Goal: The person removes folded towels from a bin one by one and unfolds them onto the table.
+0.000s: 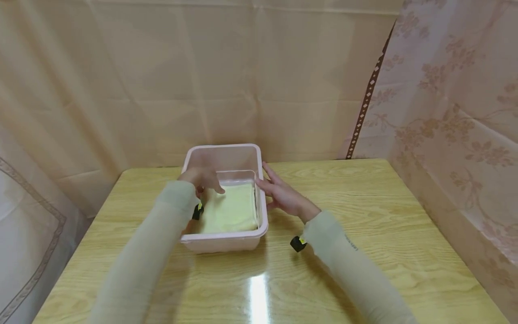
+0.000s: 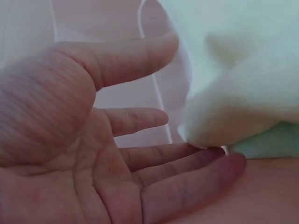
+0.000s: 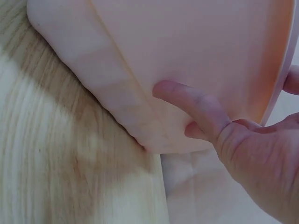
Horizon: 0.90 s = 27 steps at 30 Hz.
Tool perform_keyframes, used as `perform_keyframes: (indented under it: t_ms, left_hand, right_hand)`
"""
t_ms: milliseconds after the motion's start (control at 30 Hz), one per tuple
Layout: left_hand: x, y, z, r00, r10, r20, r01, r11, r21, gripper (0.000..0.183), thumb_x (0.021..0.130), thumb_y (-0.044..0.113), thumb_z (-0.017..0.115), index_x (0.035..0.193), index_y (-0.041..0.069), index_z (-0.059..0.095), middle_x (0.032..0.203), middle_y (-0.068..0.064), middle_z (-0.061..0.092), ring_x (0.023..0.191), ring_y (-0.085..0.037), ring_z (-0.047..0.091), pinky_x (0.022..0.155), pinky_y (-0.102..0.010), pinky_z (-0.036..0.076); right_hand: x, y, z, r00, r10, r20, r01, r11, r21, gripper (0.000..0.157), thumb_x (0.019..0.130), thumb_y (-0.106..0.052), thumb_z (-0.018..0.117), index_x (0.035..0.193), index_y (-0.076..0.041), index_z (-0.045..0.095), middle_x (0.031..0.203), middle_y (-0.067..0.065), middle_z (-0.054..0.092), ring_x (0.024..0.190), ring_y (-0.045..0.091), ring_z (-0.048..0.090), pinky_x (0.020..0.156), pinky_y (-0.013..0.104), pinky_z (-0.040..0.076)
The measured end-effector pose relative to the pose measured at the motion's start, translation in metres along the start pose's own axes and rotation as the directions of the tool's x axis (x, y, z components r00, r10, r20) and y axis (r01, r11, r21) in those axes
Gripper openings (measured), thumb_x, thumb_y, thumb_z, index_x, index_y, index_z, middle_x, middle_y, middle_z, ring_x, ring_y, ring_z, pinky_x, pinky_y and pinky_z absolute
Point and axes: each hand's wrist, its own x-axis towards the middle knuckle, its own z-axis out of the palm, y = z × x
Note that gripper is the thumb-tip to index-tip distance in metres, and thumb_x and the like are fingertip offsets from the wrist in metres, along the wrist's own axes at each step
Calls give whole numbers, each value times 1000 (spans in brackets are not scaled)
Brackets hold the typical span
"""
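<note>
A pale pink plastic basin (image 1: pixel 222 243) stands on the table, and a folded pale yellow cloth (image 1: pixel 232 209) lies inside it. My left hand (image 1: pixel 204 177) reaches into the basin over the cloth's left side. In the left wrist view the thumb and fingers of that hand (image 2: pixel 117 154) are spread and nearly straight, with fingertips right at the rounded fold of the cloth (image 2: pixel 243 93). At the basin's right side, my right hand (image 1: pixel 285 195) holds the rim, thumb over the edge. The right wrist view shows this hand's fingers (image 3: pixel 201 107) against the outer wall of the basin (image 3: pixel 187 46).
The wooden table (image 1: pixel 344 193) extends around the basin, its back edge close behind. A beige curtain (image 1: pixel 243 90) hangs at the back and a floral one (image 1: pixel 457 103) on the right. Black wrist devices (image 1: pixel 298 244) show at the sleeves.
</note>
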Motion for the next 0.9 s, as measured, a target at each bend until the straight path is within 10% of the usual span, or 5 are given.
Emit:
perform_keyframes:
  t_ms: [267,567,700,900]
  left_hand:
    - [2,0,5,999,-20,-46,20,1000,-5,78,87,25,80,147,-4,39,130,-20,51,92,-34,63,68,-33,57]
    - [3,0,7,1000,16,-1,-16,1000,-23,31,85,18,81,79,9,51,62,1,40,56,-13,47,55,-24,46]
    - [3,-1,11,999,-7,39,11,993,-118,29,86,14,79,95,4,53,68,0,42,58,-12,49,61,-25,52]
    - [6,-2,9,998,42,56,-41,999,-19,36,85,2,66,119,-7,59,62,-2,45,53,-12,46,53,-23,46]
  right_hand:
    - [-2,3,4,999,8,-41,-5,997,71,75,106,-37,50,162,-43,0,168,11,16,143,41,37,86,55,56]
    - [-1,8,2,999,-5,-49,9,996,89,73,106,-36,50,161,-47,3,167,12,19,142,42,38,84,55,57]
    - [-2,11,1,999,-15,-40,18,996,90,73,106,-37,51,161,-47,5,167,13,19,141,44,39,85,58,55]
    - [-1,11,2,999,-21,-47,26,994,105,72,106,-37,52,161,-47,6,166,14,22,141,43,40,86,58,55]
